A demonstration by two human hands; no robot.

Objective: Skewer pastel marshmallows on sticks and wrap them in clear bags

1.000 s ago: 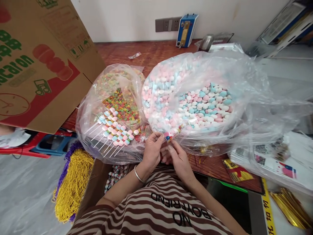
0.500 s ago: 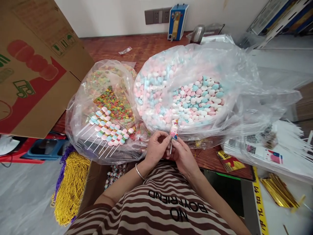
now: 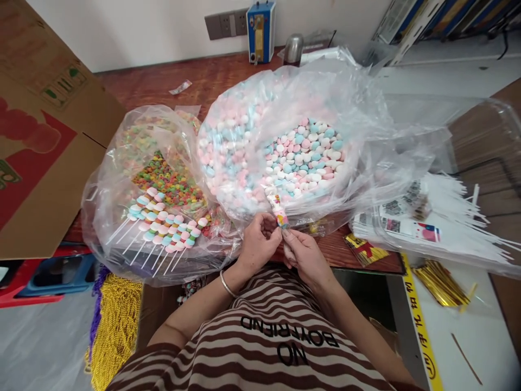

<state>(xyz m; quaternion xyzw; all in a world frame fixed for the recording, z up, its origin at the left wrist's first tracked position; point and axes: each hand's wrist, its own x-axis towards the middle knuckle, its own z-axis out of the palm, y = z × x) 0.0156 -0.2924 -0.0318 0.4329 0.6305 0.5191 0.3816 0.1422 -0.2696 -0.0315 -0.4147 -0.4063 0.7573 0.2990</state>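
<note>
My left hand (image 3: 257, 243) and my right hand (image 3: 303, 253) meet just in front of my striped shirt, both pinched on a wrapped candy skewer (image 3: 277, 209) that points up and slightly left. Behind it stands a big clear bag of pink, blue and white candies (image 3: 303, 149). To the left, a smaller clear bag (image 3: 122, 179) holds small multicoloured candies (image 3: 169, 182), with several finished candy skewers (image 3: 163, 225) lying on its plastic. A silver bangle sits on my left wrist.
A large cardboard box (image 3: 44, 141) leans at the left. Printed wrapper sleeves and white sticks (image 3: 427, 222) lie at the right, gold twist ties (image 3: 442, 285) below them. Yellow and purple ties (image 3: 114, 326) pile at lower left. A blue device (image 3: 260, 30) stands by the wall sockets.
The skewer has swung from pointing right to upright and now leans a little left in my fingers. My head has turned right, so everything has slid left in view.
</note>
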